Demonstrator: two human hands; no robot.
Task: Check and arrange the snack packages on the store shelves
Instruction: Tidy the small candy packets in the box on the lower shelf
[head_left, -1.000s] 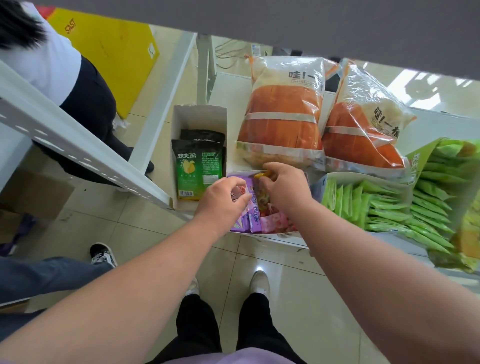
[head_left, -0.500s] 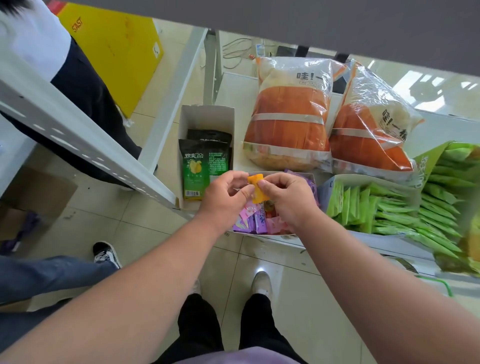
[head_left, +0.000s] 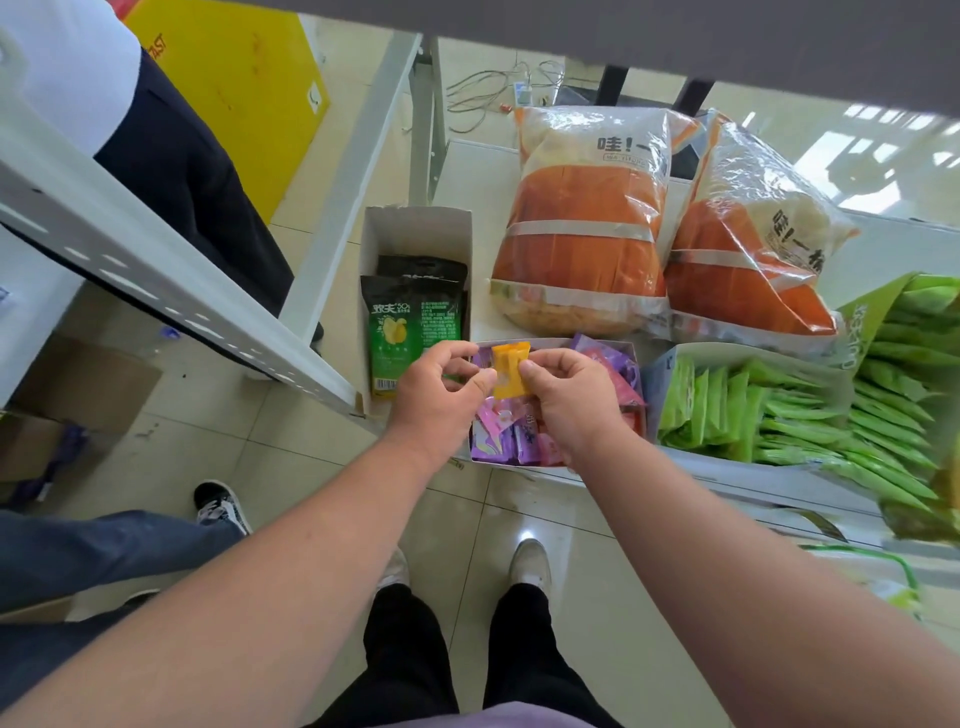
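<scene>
A small orange snack packet (head_left: 509, 368) is held upright just above an open white box (head_left: 550, 464) full of several pink and purple packets (head_left: 501, 434). My left hand (head_left: 441, 392) pinches its left edge and my right hand (head_left: 569, 395) pinches its right edge. The box stands at the front edge of the low white shelf (head_left: 478, 171).
Left of it a white box (head_left: 415, 228) holds black-and-green packets (head_left: 413, 325). Two big orange bags (head_left: 587, 223) lie behind. Green packets (head_left: 779, 415) fill boxes on the right. A white shelf rail (head_left: 156, 280) crosses at left; a person (head_left: 171, 156) stands behind it.
My right hand lifted the orange packet out of the box of pink and purple packets; my left hand came over and took its other edge. Both now hold it higher.
</scene>
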